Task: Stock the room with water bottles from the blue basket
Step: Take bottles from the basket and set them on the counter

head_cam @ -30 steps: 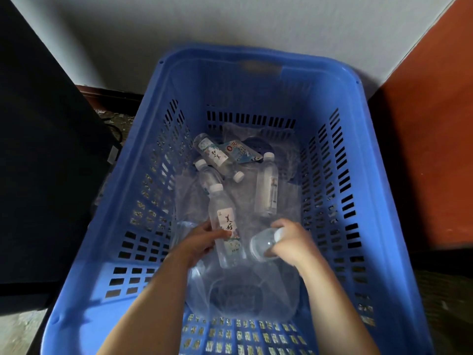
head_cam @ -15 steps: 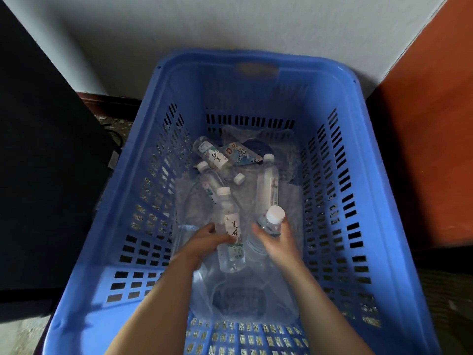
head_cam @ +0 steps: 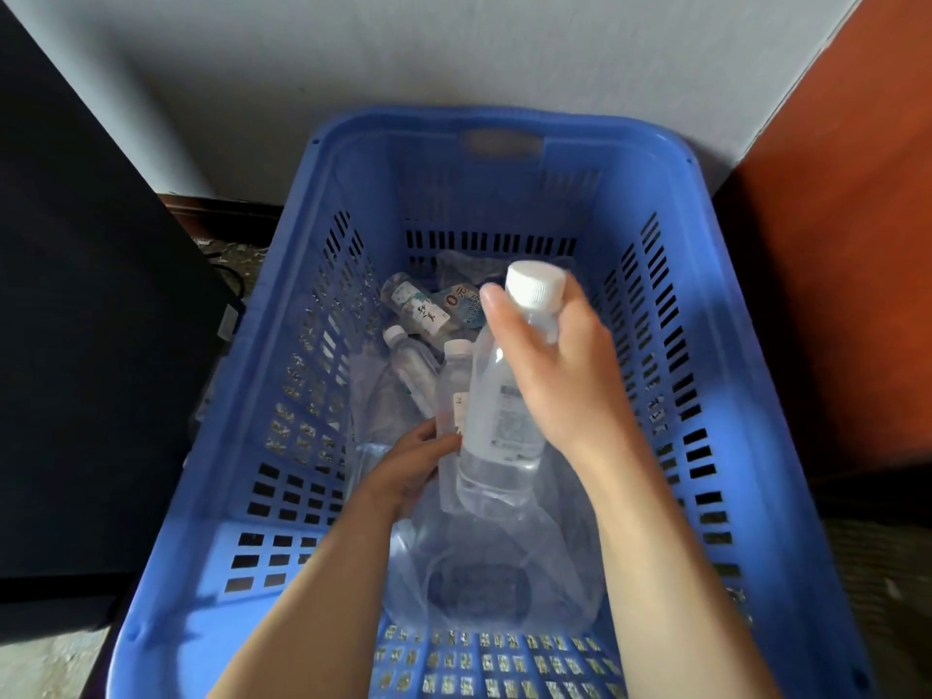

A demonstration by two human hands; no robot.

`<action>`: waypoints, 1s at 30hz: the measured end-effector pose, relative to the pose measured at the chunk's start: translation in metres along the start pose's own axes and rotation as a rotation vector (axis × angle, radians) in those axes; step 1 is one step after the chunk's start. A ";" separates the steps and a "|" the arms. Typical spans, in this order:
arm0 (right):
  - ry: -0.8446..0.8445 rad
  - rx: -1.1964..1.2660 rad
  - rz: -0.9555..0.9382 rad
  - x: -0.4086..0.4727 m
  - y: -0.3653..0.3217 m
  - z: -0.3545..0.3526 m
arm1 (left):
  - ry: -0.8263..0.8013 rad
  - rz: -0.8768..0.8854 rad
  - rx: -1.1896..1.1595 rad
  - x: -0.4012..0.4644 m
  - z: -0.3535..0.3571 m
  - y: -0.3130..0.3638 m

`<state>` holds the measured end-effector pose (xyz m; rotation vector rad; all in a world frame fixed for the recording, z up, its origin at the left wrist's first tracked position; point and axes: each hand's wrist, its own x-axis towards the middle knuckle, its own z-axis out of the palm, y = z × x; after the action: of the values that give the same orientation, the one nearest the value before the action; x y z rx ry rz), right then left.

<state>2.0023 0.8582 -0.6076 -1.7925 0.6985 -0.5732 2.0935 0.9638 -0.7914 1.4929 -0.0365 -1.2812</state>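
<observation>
Fingers (head_cam: 497, 307) round a water bottle (head_cam: 499, 421) (white-capped) above blue basket (head_cam: 756, 496)

Second bottle (head_cam: 450, 391) half hidden behind lifted bottle (head_cam: 504, 421); labels unreadable.

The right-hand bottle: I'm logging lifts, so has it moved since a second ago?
Yes. The right hand has raised its bottle from the blue basket floor, cap now up near the far wall's slots.
</observation>
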 end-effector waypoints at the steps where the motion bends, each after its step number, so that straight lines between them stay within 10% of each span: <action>1: -0.001 0.015 -0.050 -0.001 -0.014 -0.003 | -0.007 0.004 0.001 0.000 0.000 0.000; 30: -0.020 0.068 0.068 -0.033 -0.032 -0.003 | -0.156 0.285 -0.064 -0.075 0.018 0.083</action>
<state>1.9831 0.8871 -0.5782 -1.7024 0.7155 -0.5264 2.0984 0.9657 -0.6779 1.2795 -0.2975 -1.1525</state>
